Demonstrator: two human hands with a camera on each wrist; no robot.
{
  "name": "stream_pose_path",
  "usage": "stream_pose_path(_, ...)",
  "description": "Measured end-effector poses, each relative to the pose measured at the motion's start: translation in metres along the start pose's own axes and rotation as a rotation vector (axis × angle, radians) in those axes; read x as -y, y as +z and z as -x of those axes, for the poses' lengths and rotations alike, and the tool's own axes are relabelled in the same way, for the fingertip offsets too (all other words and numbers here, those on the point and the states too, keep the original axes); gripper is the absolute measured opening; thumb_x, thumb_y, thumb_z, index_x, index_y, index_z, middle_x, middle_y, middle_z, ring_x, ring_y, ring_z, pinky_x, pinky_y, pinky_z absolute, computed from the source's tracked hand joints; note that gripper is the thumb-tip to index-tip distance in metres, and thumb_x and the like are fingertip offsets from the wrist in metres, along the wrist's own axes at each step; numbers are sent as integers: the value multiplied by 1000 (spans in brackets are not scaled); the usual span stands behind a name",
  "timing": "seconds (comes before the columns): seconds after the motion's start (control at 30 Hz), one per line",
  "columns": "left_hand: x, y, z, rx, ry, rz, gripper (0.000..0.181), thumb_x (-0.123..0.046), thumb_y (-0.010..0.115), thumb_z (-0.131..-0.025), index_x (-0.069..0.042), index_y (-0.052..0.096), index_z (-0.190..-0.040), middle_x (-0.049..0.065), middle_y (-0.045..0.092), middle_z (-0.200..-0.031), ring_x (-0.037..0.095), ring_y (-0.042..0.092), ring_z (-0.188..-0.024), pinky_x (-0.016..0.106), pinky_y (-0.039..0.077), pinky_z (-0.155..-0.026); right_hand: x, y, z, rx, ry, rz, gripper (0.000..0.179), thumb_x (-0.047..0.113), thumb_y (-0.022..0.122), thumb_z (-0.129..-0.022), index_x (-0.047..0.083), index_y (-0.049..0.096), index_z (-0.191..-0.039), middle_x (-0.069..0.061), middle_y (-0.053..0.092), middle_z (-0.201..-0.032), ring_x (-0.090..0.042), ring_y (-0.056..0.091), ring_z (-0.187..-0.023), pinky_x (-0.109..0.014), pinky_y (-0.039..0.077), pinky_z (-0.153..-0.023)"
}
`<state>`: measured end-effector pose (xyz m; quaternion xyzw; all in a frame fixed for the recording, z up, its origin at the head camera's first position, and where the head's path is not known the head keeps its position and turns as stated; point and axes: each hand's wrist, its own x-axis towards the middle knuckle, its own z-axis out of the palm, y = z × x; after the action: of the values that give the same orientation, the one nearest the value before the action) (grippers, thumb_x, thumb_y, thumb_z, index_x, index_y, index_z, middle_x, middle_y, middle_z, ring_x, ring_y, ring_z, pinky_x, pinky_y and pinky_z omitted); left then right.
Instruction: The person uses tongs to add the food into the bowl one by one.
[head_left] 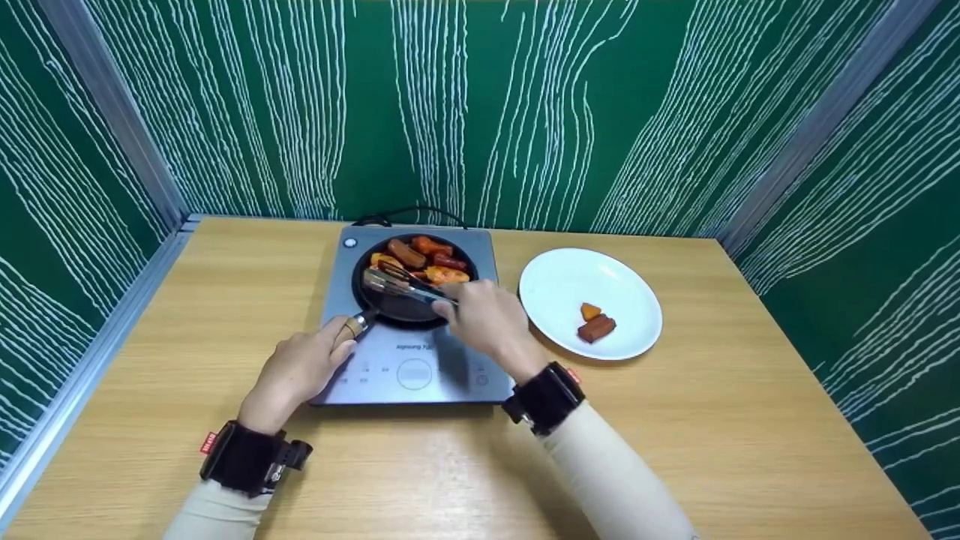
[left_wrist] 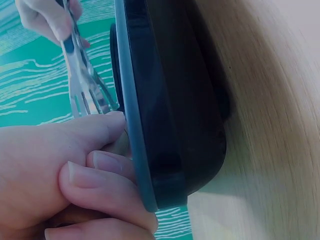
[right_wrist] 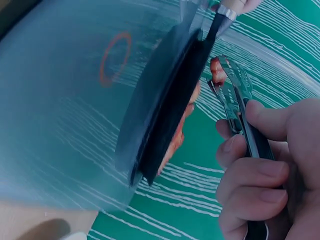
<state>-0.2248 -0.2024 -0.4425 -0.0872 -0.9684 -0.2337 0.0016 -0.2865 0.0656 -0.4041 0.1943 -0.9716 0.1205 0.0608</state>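
A small black frying pan [head_left: 405, 309] with several sausage and orange-yellow pieces sits on a grey induction cooker [head_left: 457, 352]. My left hand [head_left: 300, 366] grips its wooden handle [head_left: 352, 328] at the front left; the left wrist view has those fingers [left_wrist: 95, 187] curled beside the cooker's edge. Metal tongs [right_wrist: 238, 95] with dark grips are held in my right hand [head_left: 491, 322], over the pan's near left part. Between the tong tips is a reddish-brown sausage piece [right_wrist: 218, 71], close above the pan in the right wrist view.
Right of the cooker stands a white plate [head_left: 555, 289] bearing a scored sausage piece [head_left: 597, 328] and a small orange wedge [head_left: 590, 310]. A black cord [head_left: 427, 208] runs behind the cooker. Green patterned panels [head_left: 510, 112] enclose the wooden table [head_left: 225, 292] at the back and sides.
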Motion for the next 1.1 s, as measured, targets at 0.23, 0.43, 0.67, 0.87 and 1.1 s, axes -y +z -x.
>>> stream_pose_path(0.23, 1, 0, -1, 21, -10, 1, 30, -33, 54, -112, -17, 58, -137, 32, 68, -110, 52, 68, -92, 63, 54, -72, 6, 10, -4, -15, -5, 35, 33, 46, 64, -106, 23, 76, -126, -14, 77, -103, -26, 68, -71, -44, 55, -58)
stream_pose_path(0.43, 0, -1, 0, 3, 2, -12, 21, -31, 55, -112, -15, 58, -126, 27, 68, -106, 54, 69, -99, 67, 54, -75, 7, 14, -4, -71, -28, 109, 28, 45, 66, -104, 21, 76, -111, -13, 78, -100, -33, 73, -76, -50, 56, -58)
stream_pose_path(0.67, 0, -1, 1, 8, 4, -5, 25, -31, 55, -112, -15, 58, -130, 29, 69, -108, 54, 69, -98, 67, 55, -76, 10, 13, -5, -67, -34, 138, 30, 46, 65, -105, 20, 76, -114, -13, 78, -100, -33, 74, -79, -50, 57, -61)
stream_pose_path(0.87, -1, -1, 0, 12, 0, -4, 25, -32, 55, -112, -15, 58, -131, 30, 68, -109, 54, 69, -97, 66, 55, -76, 11, 10, -2, -78, -40, 136, 28, 45, 64, -106, 20, 74, -110, -12, 77, -97, -32, 74, -79, -50, 57, -60)
stream_pose_path(1.1, 0, 0, 0, 18, -7, 3, 28, -32, 55, -112, -16, 58, -134, 30, 69, -113, 55, 68, -101, 68, 55, -79, 8, 0, 3, -84, -33, 83, 28, 45, 63, -106, 21, 73, -118, -11, 76, -104, -30, 70, -76, -47, 56, -60)
